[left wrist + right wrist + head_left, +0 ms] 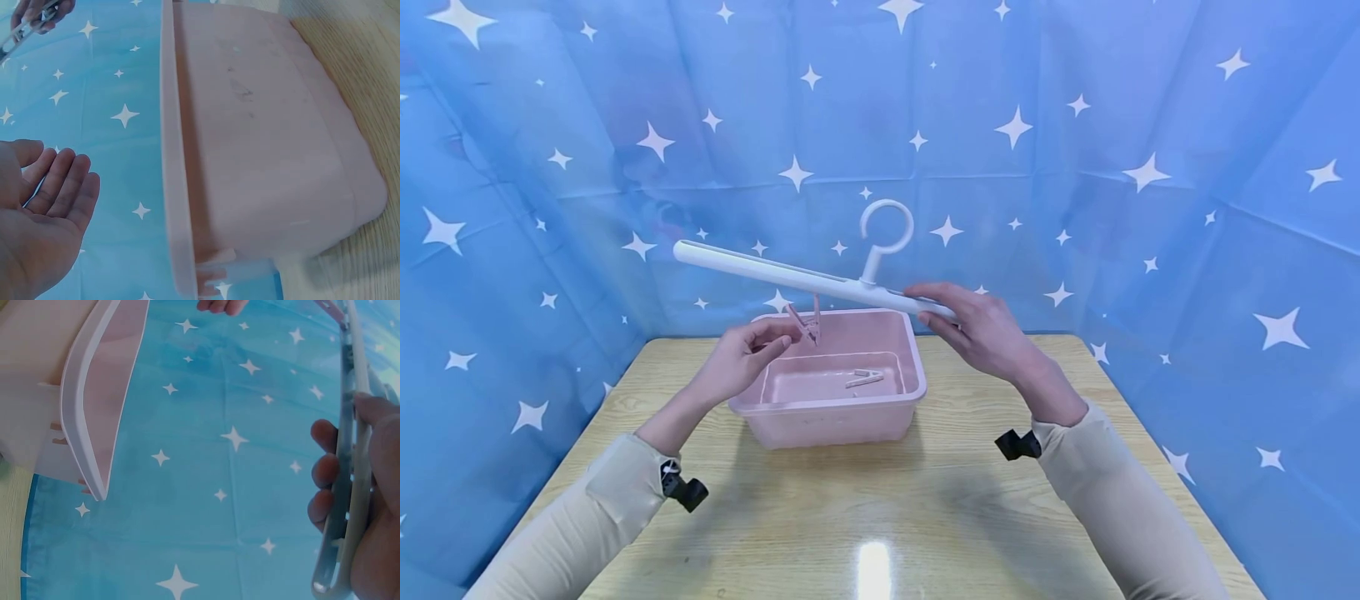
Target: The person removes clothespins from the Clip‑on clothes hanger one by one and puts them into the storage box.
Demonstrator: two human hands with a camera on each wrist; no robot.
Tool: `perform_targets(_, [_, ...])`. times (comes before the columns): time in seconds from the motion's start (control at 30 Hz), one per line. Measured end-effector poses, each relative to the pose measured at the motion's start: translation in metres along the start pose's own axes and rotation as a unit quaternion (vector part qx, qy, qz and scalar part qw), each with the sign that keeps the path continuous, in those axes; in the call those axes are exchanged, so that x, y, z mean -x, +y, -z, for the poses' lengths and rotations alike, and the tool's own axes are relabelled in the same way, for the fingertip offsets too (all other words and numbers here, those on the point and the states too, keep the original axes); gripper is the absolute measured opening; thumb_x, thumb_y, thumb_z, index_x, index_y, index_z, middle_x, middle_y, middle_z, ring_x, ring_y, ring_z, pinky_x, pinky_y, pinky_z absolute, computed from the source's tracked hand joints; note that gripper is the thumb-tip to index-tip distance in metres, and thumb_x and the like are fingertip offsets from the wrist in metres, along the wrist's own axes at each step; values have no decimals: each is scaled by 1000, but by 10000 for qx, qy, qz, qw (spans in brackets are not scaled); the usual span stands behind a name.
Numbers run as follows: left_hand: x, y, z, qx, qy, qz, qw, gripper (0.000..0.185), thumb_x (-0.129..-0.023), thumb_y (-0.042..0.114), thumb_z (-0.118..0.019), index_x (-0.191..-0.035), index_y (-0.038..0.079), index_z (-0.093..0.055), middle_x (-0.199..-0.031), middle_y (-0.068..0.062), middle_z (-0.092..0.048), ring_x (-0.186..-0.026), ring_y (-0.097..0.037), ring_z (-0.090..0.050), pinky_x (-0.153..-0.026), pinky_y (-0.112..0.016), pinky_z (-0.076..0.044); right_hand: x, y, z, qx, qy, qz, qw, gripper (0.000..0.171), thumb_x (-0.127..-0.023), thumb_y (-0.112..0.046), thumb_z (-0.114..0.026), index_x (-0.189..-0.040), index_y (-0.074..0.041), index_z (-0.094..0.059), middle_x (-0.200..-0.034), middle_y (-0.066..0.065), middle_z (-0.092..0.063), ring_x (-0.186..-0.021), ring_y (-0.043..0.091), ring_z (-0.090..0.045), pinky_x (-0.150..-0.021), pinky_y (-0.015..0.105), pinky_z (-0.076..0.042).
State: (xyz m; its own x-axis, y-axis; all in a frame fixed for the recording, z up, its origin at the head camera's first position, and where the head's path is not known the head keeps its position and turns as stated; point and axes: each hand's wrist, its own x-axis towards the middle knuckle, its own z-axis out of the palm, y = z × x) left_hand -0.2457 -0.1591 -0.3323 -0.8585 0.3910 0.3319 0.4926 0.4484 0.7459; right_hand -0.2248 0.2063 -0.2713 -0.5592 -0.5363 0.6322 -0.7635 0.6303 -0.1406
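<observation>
A white clothes hanger point(775, 273) with a round hook is held tilted over the basin, its left end higher. My right hand point(988, 329) grips its right part, thumb on one side and fingers on the other, as the right wrist view also shows. A pink clothes clip point(808, 325) hangs from the hanger's bar, left of the hook. My left hand point(745, 358) is close beside this clip, its fingertips overlapping it in the head view. In the left wrist view the left hand point(50, 212) has loosely bent fingers and an empty palm.
A pink plastic basin point(835, 423) stands on the wooden table point(850, 500) below the hands. Inside it lies another clip point(865, 377). A blue star-patterned curtain point(865, 100) surrounds the table at the back and sides.
</observation>
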Motion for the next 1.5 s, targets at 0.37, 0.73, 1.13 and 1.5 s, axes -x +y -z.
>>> perform_targets(0.37, [1,21,-2,310,3,-135,9994,28,-105,30,-52,-123,14,-66,-121,-8,-71,-118,-23,-66,-102,-38,-52,4,0,0,5,-16,-70,10000,40,-98,-20,-65,-137,-25,-58,-128,2,-68,-65,12,-53,-60,29,-41])
perform_targets(0.73, [1,49,-7,2235,-308,-51,9742,51,-108,37,-40,-140,-1,-53,-146,-12,-54,-123,-8,-62,-108,-24,-45,7,2,1,22,-29,-175,9998,40,-98,-21,-65,-137,-25,-58,-127,2,-69,-70,14,-58,-62,31,-43])
perform_targets(1.13, [0,59,-10,3911,-926,-354,9150,40,-110,23,-38,-140,2,-54,-127,-1,-68,-119,-14,-65,-108,-30,-47,12,3,3,-47,-92,-377,9992,38,-99,-24,-64,-137,-27,-58,-128,1,-68,-72,15,-56,-64,32,-42])
perform_targets(1.5, [-1,66,-12,4125,-1211,-216,9026,43,-110,24,-37,-146,1,-47,-132,0,-66,-126,-15,-61,-109,-30,-46,13,4,3,-45,-17,-288,9996,39,-98,-23,-64,-136,-27,-58,-127,1,-68,-67,13,-53,-62,30,-41])
